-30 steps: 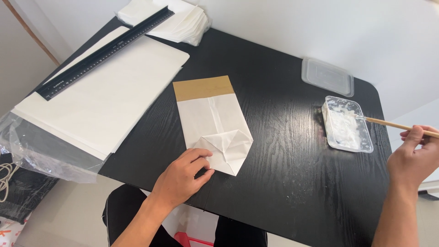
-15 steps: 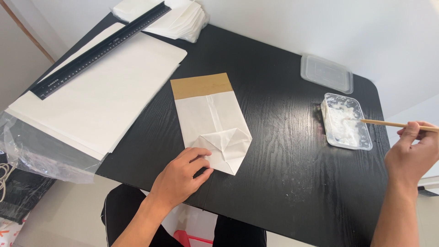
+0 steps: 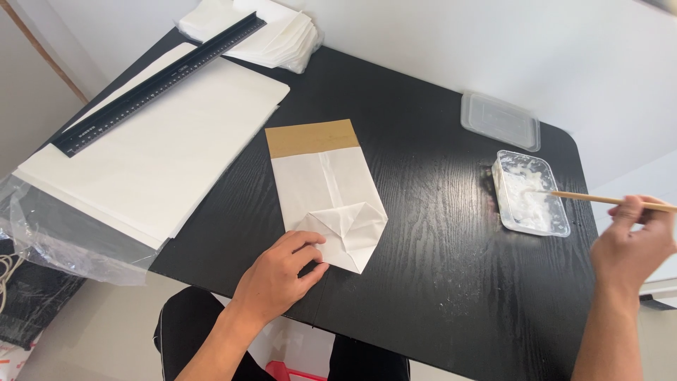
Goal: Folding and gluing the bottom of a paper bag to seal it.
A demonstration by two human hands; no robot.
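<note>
- Left hand (image 3: pixel 278 275) rests curled fingers (image 3: pixel 310 240) on the white paper bag (image 3: pixel 326 190)'s folded bottom corner.
- Right hand (image 3: pixel 631 247) pinches a wooden stick (image 3: pixel 585 199), its tip in the clear paste tray (image 3: pixel 530 192) right of the bag.

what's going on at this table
A person sits at a black table. The left hand presses down the folded end of a white paper bag that lies flat. The right hand holds a thin wooden stick whose tip is in a clear tub of white paste. The tub's lid lies beyond it. A black ruler rests on a stack of white sheets to the left.
</note>
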